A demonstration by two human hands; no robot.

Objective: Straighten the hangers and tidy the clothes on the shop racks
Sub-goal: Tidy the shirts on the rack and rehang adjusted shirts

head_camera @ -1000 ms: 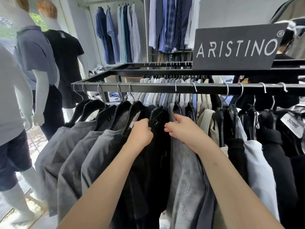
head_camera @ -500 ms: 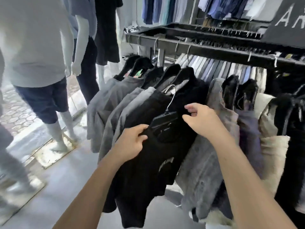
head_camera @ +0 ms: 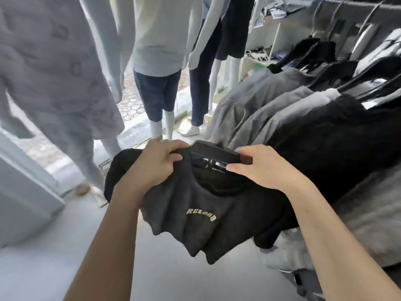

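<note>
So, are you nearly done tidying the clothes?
Partly. The grey hanging tops sit in a neat row. The left hand and right hand grip the black T-shirt with pale lettering near its collar. It isn't hung beside them yet.

Single head-worn wide-angle view looks steeply down, close over hanging clothes (head_camera: pixel 282 109) at right
</note>
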